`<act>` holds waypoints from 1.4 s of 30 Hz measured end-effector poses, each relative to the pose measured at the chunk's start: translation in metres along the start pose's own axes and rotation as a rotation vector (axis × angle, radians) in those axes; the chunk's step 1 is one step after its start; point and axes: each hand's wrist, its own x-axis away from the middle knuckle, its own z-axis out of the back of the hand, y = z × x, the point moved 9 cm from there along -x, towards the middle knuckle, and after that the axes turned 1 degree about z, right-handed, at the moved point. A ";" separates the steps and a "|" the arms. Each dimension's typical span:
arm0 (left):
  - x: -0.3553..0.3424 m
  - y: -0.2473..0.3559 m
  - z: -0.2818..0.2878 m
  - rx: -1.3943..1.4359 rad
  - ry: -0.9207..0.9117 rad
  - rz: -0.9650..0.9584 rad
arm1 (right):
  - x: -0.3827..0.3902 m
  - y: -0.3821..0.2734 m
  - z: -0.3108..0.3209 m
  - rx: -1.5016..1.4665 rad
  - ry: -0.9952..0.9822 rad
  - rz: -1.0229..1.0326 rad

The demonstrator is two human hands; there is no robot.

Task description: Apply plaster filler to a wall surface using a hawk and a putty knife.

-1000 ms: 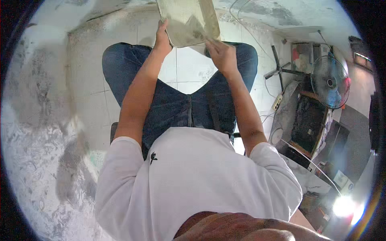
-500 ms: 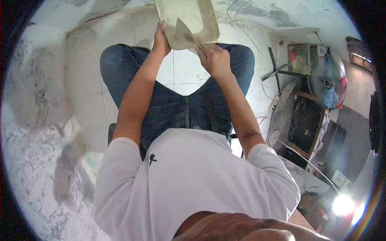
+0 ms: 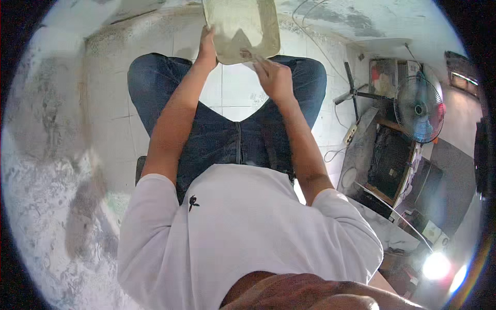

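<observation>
A pale beige basin (image 3: 243, 28) with some grey-beige material inside sits at the top of the view, beyond my knees in blue jeans. My left hand (image 3: 207, 47) grips the basin's left rim. My right hand (image 3: 273, 77) rests at the basin's near right edge, fingers bent against the rim and touching the material there. I am seated, and my white shirt fills the lower part of the view.
White floor tiles (image 3: 227, 90) show between my legs. A standing fan (image 3: 419, 109) and a dark box-like appliance (image 3: 387, 160) stand at the right, with cables and a power strip (image 3: 351, 133) on the floor. A rough grey wall (image 3: 46, 155) curves along the left.
The basin has come closer and sits lower between my hands. My right hand has shifted down and slightly left along the basin's near edge.
</observation>
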 end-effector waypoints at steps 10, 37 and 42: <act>0.005 0.003 0.005 -0.017 0.056 0.021 | -0.002 -0.030 0.018 0.139 0.128 0.100; 0.004 0.009 0.005 0.219 0.077 0.059 | -0.011 -0.015 -0.002 0.289 -0.243 0.059; 0.005 0.014 0.002 0.298 0.001 0.050 | -0.016 0.009 0.030 0.236 0.046 -0.005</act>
